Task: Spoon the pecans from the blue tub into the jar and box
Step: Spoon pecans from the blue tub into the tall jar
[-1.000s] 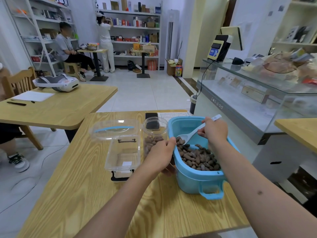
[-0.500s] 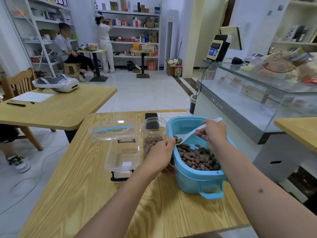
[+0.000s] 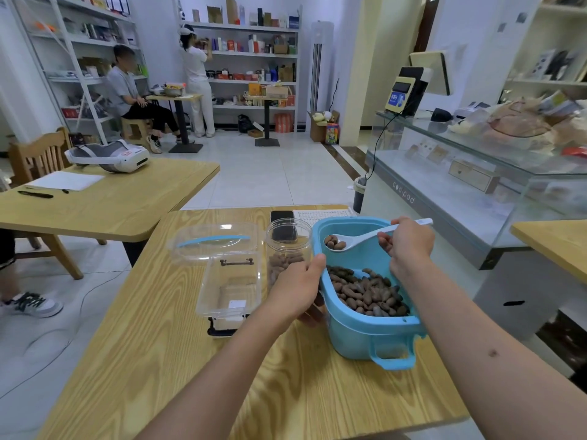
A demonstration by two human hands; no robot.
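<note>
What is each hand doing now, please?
Left hand: grips the jar.
Right hand: holds the spoon, loaded with pecans.

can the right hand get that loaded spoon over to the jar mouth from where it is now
Probably yes. The right hand holds the spoon raised above the blue tub, its bowl close to the jar. The jar's mouth is open, and the left hand grips lower down.

Pale letters run along the front edge of the glass display counter (image 3: 444, 198), near its left corner; they seem to read "codipad", though the spelling is not sure; the blue screen of the payment terminal (image 3: 401, 96) on the counter top carries marks too small to read; a white label on the clear box (image 3: 230, 287) is illegible.
</note>
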